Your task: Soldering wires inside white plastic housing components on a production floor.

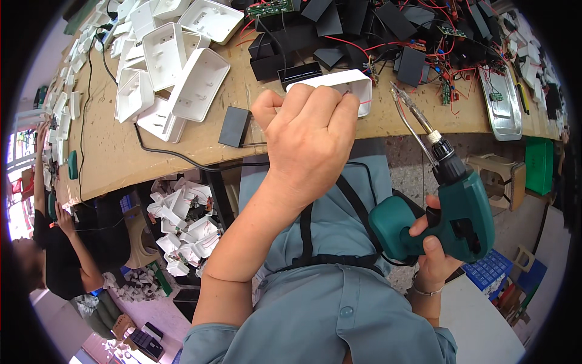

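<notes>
My left hand (312, 136), knuckles up, is closed at a white plastic case (361, 87) by the table's near edge. It covers most of the case and hides its own fingertips. A short red wire shows inside the case, right of the hand. My right hand (438, 249) is wrapped round the handle of a green soldering gun (465, 209), out past the table edge at the right. Its metal tip and thin curved feed tube point up and left, apart from the case. A dark grey box (234, 127) lies on the table left of my left hand.
White cases (200, 85) are heaped at the left of the table (115, 164). Black boxes (321, 18), circuit boards and red wires pile up at the back. A metal tray (500, 109) lies at the right. A black cable (182, 159) trails along the front edge. Another person (73, 255) sits at the far left.
</notes>
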`<state>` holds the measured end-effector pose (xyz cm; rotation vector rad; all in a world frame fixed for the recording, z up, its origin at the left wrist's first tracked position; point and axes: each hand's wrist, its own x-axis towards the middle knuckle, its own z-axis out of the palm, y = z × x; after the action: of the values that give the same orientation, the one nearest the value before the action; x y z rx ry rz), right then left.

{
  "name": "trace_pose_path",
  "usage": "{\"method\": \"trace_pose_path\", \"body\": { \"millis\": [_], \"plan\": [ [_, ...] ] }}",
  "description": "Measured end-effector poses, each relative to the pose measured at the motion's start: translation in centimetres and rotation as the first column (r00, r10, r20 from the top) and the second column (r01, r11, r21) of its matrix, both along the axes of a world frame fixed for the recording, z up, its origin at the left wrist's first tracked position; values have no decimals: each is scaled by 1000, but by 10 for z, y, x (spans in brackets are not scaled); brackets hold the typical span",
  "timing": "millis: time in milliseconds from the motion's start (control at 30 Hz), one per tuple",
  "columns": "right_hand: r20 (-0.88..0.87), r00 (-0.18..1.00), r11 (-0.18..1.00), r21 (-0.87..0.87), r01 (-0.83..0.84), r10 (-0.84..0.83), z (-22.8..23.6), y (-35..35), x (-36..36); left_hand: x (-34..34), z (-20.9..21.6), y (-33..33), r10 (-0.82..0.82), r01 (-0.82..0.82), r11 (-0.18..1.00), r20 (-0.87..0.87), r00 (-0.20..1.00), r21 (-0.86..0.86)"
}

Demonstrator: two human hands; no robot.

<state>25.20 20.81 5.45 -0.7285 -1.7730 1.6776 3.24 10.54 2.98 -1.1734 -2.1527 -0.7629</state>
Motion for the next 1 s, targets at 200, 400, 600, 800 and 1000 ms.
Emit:
{"method": "trace_pose_path", "body": {
  "millis": [200,400,600,800,1000],
  "plan": [
    [-1,1000,1000,-27,-14,14,-1,-1,4,-1,2,-1,53,-53,998,-13,999,35],
    [14,991,990,-56,-132,133,-6,1,7,-9,-9,5,79,-75,992,-42,996,97],
    [84,971,974,-37,-222,224,-7,6,0,-12,-10,6,54,-53,997,-25,998,50],
    [107,958,964,-26,-264,265,-11,11,-8,-12,-12,6,32,-32,998,3,999,48],
    [148,946,957,-32,-287,289,-11,15,-11,-13,-12,8,42,-41,998,-10,999,41]
  ]
}}
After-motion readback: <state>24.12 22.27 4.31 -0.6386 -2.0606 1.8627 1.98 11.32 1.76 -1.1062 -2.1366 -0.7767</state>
